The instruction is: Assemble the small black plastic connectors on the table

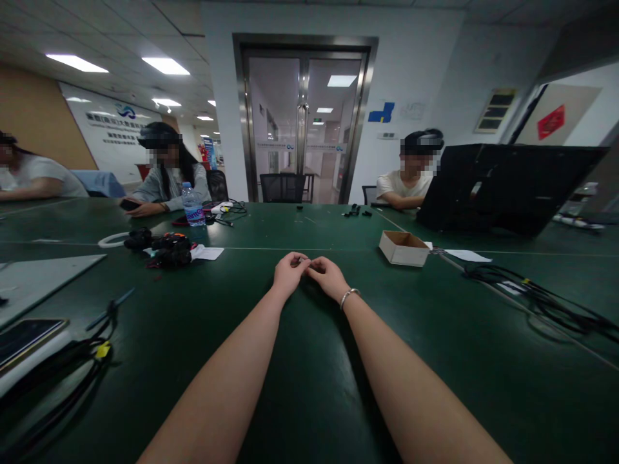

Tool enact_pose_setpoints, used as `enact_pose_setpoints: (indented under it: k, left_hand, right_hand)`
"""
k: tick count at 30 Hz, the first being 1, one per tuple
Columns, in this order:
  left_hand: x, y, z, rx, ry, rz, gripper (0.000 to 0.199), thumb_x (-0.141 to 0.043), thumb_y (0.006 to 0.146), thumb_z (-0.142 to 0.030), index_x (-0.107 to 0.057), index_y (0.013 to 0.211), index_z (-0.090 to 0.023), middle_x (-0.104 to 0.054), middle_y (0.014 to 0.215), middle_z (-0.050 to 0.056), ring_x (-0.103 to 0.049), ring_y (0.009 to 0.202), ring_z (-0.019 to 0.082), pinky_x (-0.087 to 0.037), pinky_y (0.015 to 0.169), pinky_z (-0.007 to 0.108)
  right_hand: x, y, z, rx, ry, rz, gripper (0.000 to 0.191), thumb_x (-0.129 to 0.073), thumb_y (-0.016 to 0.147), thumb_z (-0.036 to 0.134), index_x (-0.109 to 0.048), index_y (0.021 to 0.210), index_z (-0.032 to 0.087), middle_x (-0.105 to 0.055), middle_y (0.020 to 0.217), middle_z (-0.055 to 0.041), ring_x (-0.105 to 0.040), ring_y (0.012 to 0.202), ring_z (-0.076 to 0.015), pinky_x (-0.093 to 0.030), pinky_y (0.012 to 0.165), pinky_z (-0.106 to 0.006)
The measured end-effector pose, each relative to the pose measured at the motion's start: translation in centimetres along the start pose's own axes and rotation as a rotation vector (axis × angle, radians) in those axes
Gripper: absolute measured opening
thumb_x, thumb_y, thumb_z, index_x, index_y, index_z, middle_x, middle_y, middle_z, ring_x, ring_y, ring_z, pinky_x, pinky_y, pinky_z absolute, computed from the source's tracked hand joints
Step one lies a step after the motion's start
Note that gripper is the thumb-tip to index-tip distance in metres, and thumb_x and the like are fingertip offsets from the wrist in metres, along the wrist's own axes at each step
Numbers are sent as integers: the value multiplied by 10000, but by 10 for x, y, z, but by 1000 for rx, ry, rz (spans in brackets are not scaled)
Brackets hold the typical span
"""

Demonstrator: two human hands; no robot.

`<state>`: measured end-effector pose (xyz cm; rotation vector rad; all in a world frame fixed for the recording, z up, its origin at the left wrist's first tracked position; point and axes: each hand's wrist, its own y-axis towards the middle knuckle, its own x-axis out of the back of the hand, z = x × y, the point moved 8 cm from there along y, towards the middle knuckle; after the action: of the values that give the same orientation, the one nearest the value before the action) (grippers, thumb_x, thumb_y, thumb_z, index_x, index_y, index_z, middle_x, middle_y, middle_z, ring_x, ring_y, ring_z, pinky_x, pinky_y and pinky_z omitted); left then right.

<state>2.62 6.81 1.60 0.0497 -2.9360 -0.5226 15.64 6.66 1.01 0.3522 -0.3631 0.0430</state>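
Note:
Both arms reach forward over the dark green table [309, 361], and the hands meet near its middle. My left hand [290, 272] is closed, thumb and fingers pinched around something very small that I cannot make out. Right against it, my right hand [327, 276] is closed too, its fingertips touching the same spot. A silvery bracelet [349, 296] circles the right wrist. The fingers cover most of whatever lies between them. The nearest object to the right hand is an open white box [403, 250], standing apart from it.
Black cables [536, 296] lie at the right; more cables [91, 361] and a phone [29, 341] at the near left. Dark gear [167, 248] and a water bottle [193, 205] stand left. A large black monitor [503, 187] is back right. Several people sit around the table.

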Motion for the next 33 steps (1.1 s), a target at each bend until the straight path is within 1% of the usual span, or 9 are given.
enact_pose_setpoints:
  k: [3, 5, 7, 11, 15, 21, 25, 29, 33]
  left_hand:
    - [-10, -1, 4, 46, -85, 91, 204, -605, 795, -328, -635, 891, -151, -640, 878, 58, -616, 745, 143, -519, 652, 260]
    - [-16, -3, 3, 65, -86, 131, 200, -570, 821, -315, -629, 906, -144, -644, 850, 58, -617, 719, 137, -507, 626, 246]
    - [-17, -5, 2, 80, -67, 137, 179, -553, 830, -278, -624, 914, -137, -647, 826, 56, -615, 695, 128, -491, 605, 230]
    - [-15, -6, 0, 106, -47, 129, 161, -538, 836, -254, -616, 908, -133, -648, 830, 55, -610, 691, 117, -475, 598, 214]
    - [-16, -6, 2, 121, -53, 129, 162, -520, 843, -266, -612, 873, -135, -648, 779, 44, -602, 675, 115, -461, 588, 205]
    - [-10, -6, 0, 128, -24, 69, 233, -478, 853, -314, -627, 841, -135, -641, 726, 50, -583, 620, 124, -442, 544, 216]
    - [-8, -8, -3, 120, -3, 62, 260, -466, 853, -337, -631, 840, -138, -643, 731, 55, -584, 625, 130, -443, 548, 225]
    - [-9, -7, 0, 119, 6, 80, 267, -465, 850, -355, -628, 860, -145, -646, 733, 51, -586, 630, 134, -445, 554, 230]
    - [-10, -5, 4, 110, 15, 96, 276, -474, 844, -380, -627, 866, -152, -643, 729, 46, -589, 638, 136, -448, 556, 229]
  right_hand:
    - [4, -4, -2, -30, 211, 47, 255, -696, 709, 339, -557, 843, 173, -623, 725, -5, -611, 623, -147, -469, 596, -250]
    - [11, -7, -2, -66, 270, 33, 261, -692, 703, 319, -568, 875, 167, -603, 673, 9, -575, 506, -124, -433, 497, -226]
    - [16, -9, 0, -80, 292, 4, 254, -695, 688, 280, -584, 884, 163, -590, 655, 19, -541, 452, -102, -400, 452, -210]
    - [20, -9, 1, -92, 342, -27, 264, -720, 636, 233, -622, 869, 156, -586, 661, 24, -548, 497, -96, -428, 504, -209]
    - [21, -8, -3, -117, 481, -27, 268, -717, 622, 267, -658, 861, 159, -619, 718, 0, -587, 595, -122, -471, 600, -238]
    - [23, -5, -11, -175, 630, -45, 239, -690, 650, 243, -682, 879, 172, -646, 792, -13, -607, 597, -128, -481, 607, -252]
    - [23, -6, -14, -198, 650, -43, 216, -684, 672, 192, -679, 886, 162, -655, 785, -21, -629, 618, -136, -489, 625, -248]
    - [20, -6, -12, -188, 631, -5, 231, -723, 685, 175, -666, 906, 147, -660, 759, -32, -646, 647, -148, -500, 651, -246]
    - [18, -7, -10, -204, 626, 11, 221, -745, 701, 160, -655, 902, 141, -669, 782, -41, -650, 630, -144, -506, 627, -231]
